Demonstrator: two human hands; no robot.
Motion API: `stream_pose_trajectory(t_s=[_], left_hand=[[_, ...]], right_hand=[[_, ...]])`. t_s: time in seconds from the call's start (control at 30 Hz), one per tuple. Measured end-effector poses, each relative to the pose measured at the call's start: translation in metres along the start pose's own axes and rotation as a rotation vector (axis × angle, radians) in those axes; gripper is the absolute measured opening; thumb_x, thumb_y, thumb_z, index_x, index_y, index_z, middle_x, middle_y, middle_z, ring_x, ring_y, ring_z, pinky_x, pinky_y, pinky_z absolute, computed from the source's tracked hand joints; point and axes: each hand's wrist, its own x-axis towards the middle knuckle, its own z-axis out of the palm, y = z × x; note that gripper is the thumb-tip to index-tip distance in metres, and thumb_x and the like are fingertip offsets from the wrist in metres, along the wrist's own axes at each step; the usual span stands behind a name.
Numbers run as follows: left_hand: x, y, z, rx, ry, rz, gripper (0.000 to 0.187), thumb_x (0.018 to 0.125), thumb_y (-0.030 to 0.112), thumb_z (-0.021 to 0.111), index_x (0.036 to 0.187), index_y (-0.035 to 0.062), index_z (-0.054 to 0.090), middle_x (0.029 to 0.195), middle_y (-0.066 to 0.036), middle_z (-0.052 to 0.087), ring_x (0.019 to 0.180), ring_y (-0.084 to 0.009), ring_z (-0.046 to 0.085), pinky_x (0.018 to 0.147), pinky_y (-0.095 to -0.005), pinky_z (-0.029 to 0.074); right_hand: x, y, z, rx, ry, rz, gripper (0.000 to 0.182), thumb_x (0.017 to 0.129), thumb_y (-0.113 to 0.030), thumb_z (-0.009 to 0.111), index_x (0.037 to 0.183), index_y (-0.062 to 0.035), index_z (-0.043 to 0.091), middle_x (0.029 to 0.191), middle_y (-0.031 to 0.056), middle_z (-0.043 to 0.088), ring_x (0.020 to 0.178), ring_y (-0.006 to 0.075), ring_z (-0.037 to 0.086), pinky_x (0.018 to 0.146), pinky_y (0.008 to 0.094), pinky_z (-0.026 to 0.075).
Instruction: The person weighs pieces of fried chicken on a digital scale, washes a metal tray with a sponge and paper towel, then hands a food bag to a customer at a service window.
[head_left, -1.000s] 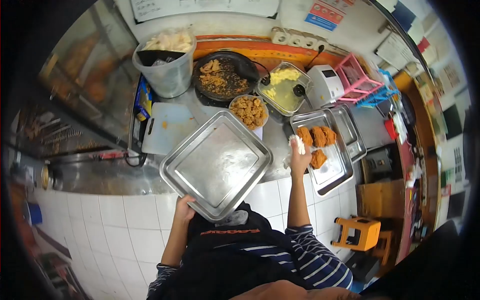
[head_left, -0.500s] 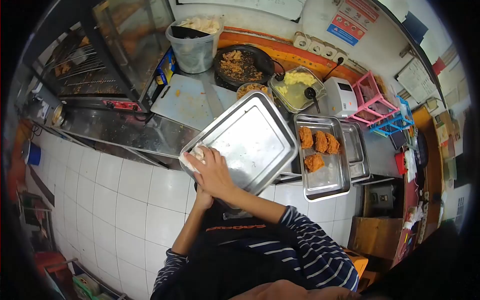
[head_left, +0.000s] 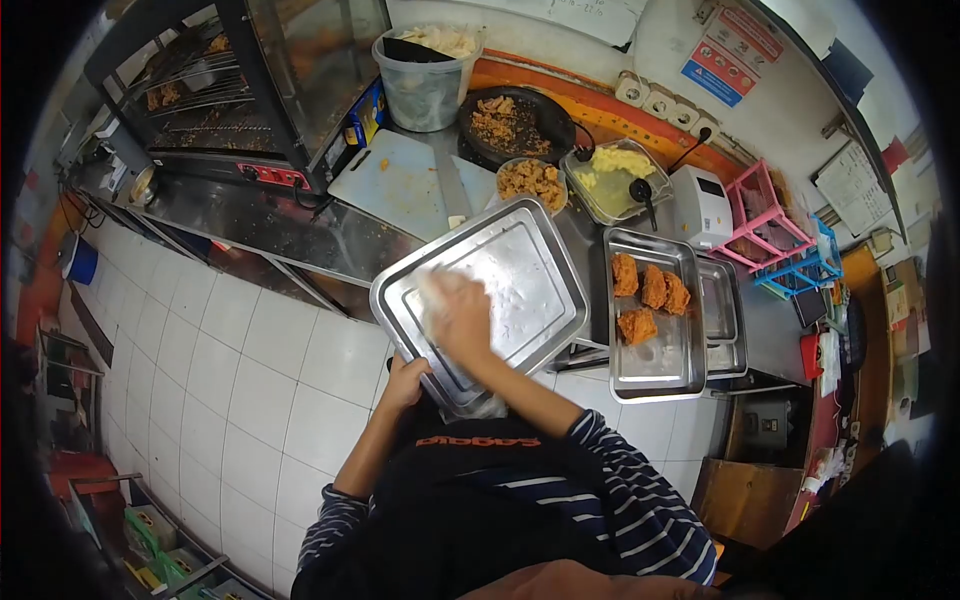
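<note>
I hold an empty square steel tray (head_left: 530,255) tilted in front of me. My left hand (head_left: 404,380) grips its near lower rim. My right hand (head_left: 462,318), blurred by motion, presses a white cloth or tissue (head_left: 436,287) against the tray's inner bottom. To the right on the counter, a second steel tray (head_left: 650,350) carries several pieces of fried chicken (head_left: 648,295).
A white cutting board (head_left: 400,180), a bowl of fried bits (head_left: 532,178), a dark pan of crumbs (head_left: 510,120), a clear tub of yellow batter (head_left: 615,175) and a plastic bucket (head_left: 425,85) sit behind. A glass warmer cabinet (head_left: 270,80) stands left. Pink racks (head_left: 765,215) are at right.
My right hand with the cloth left the chicken tray, came to the held tray's near left corner, and has now slid up onto its inner bottom. The view shifted left.
</note>
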Motion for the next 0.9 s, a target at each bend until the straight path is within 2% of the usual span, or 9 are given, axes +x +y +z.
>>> stream_pose_trajectory(t_s=[0.13,0.2,0.27,0.37,0.4,0.47,0.57,0.8,0.9], left_hand=[[-0.015,0.010,0.011,-0.118,0.052,-0.010,0.047,0.055,-0.005,0.042,0.101,-0.0011,0.046,0.084,-0.007,0.053,0.075,-0.0175,0.054,0.064,-0.0261,0.044],[-0.016,0.003,-0.005,-0.138,0.038,-0.057,0.049,0.055,-0.006,0.042,0.104,-0.0020,0.044,0.085,-0.010,0.054,0.076,-0.0199,0.055,0.066,-0.0287,0.046],[-0.024,0.006,-0.008,-0.129,0.073,-0.053,0.050,0.056,-0.001,0.045,0.106,-0.0029,0.042,0.089,-0.010,0.052,0.080,-0.0222,0.053,0.070,-0.0325,0.046],[-0.023,0.002,-0.019,-0.117,0.106,-0.079,0.051,0.058,-0.002,0.044,0.109,-0.0030,0.039,0.091,-0.012,0.052,0.081,-0.0229,0.054,0.070,-0.0332,0.047],[-0.022,0.003,-0.017,-0.146,0.139,-0.064,0.051,0.059,-0.002,0.044,0.109,-0.0027,0.039,0.091,-0.012,0.052,0.082,-0.0228,0.054,0.070,-0.0335,0.047],[-0.022,0.004,-0.013,-0.109,0.159,0.003,0.038,0.082,0.019,0.047,0.113,-0.0006,0.036,0.098,-0.012,0.051,0.087,-0.0233,0.053,0.076,-0.0349,0.045],[-0.012,-0.005,-0.027,-0.114,0.068,0.015,0.044,0.085,0.033,0.044,0.114,0.0000,0.037,0.102,-0.012,0.050,0.094,-0.0208,0.050,0.080,-0.0328,0.042],[-0.041,-0.009,-0.022,-0.250,0.206,0.022,0.040,0.086,0.030,0.043,0.111,-0.0015,0.039,0.100,-0.012,0.050,0.091,-0.0195,0.051,0.077,-0.0309,0.042],[-0.046,-0.012,-0.040,-0.249,0.176,0.006,0.036,0.078,0.011,0.046,0.110,-0.0039,0.039,0.100,-0.012,0.050,0.091,-0.0211,0.050,0.077,-0.0317,0.042]], right_hand=[[-0.036,0.003,-0.011,-0.013,-0.193,-0.317,0.047,0.062,-0.017,0.058,0.108,-0.0131,0.052,0.109,0.0114,0.043,0.098,0.0313,0.039,0.078,0.0413,0.032],[-0.023,0.055,-0.007,0.197,-0.311,0.027,0.043,0.065,-0.016,0.057,0.107,-0.0112,0.052,0.109,0.0137,0.042,0.097,0.0334,0.038,0.081,0.0437,0.030],[0.000,0.071,-0.042,-0.283,0.080,0.247,0.040,0.069,-0.016,0.054,0.108,-0.0087,0.049,0.111,0.0194,0.039,0.100,0.0376,0.036,0.084,0.0469,0.027],[0.001,0.064,-0.030,-0.254,0.184,0.405,0.044,0.072,-0.020,0.051,0.114,-0.0077,0.043,0.112,0.0246,0.036,0.102,0.0397,0.033,0.087,0.0486,0.024],[-0.007,0.052,-0.013,-0.233,0.207,0.357,0.049,0.074,-0.023,0.050,0.119,-0.0092,0.039,0.112,0.0267,0.034,0.103,0.0409,0.032,0.089,0.0492,0.022],[-0.030,0.012,0.016,-0.128,0.030,0.235,0.052,0.075,-0.024,0.049,0.123,-0.0097,0.034,0.110,0.0251,0.035,0.102,0.0390,0.031,0.089,0.0480,0.022],[-0.046,-0.040,0.019,0.141,-0.276,0.130,0.047,0.073,-0.015,0.051,0.119,-0.0141,0.042,0.114,0.0166,0.037,0.101,0.0321,0.035,0.084,0.0412,0.028],[-0.078,-0.008,-0.012,0.404,-0.637,-0.243,0.042,0.065,-0.011,0.060,0.107,-0.0127,0.053,0.109,0.0117,0.046,0.095,0.0297,0.042,0.082,0.0394,0.034],[-0.083,0.016,-0.027,0.306,-0.599,-0.264,0.041,0.063,-0.011,0.062,0.104,-0.0123,0.055,0.108,0.0128,0.048,0.094,0.0304,0.044,0.083,0.0384,0.035]])
